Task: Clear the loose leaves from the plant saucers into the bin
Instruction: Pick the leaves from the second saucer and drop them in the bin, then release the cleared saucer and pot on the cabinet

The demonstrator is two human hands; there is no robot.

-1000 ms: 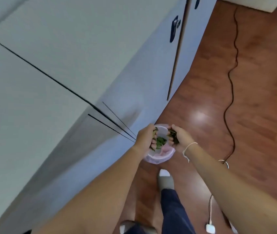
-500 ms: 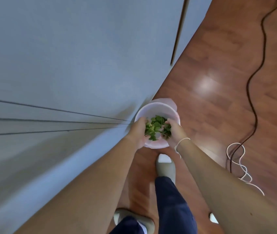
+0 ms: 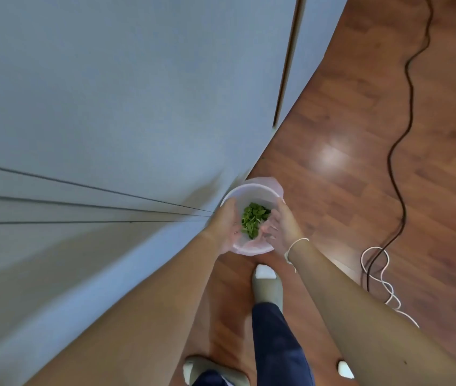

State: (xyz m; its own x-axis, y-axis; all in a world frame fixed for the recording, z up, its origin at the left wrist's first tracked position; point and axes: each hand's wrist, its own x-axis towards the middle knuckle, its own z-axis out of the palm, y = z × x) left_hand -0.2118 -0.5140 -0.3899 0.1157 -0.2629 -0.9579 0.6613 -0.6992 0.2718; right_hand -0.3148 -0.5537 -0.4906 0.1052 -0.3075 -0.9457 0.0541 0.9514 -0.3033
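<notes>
A small round bin (image 3: 254, 190) with a pale pink liner stands on the wooden floor against the cabinet base. A heap of green leaves (image 3: 253, 220) lies inside it. My left hand (image 3: 225, 221) hangs over the bin's left rim, palm turned inward and fingers spread, holding nothing. My right hand (image 3: 279, 225) is over the right rim, fingers apart and empty, with a white band on the wrist. The two hands flank the leaves, slightly above them. No saucers are in sight.
A tall pale blue-grey cabinet (image 3: 110, 121) fills the left side. A black cable (image 3: 405, 107) and a white cord (image 3: 380, 271) trail over the floor at right. My foot in a grey shoe (image 3: 265, 285) is just below the bin.
One second ago both hands held clumps of leaves over the bin. The hands have since opened and the leaves now lie in the bin. The camera has tilted further down.
</notes>
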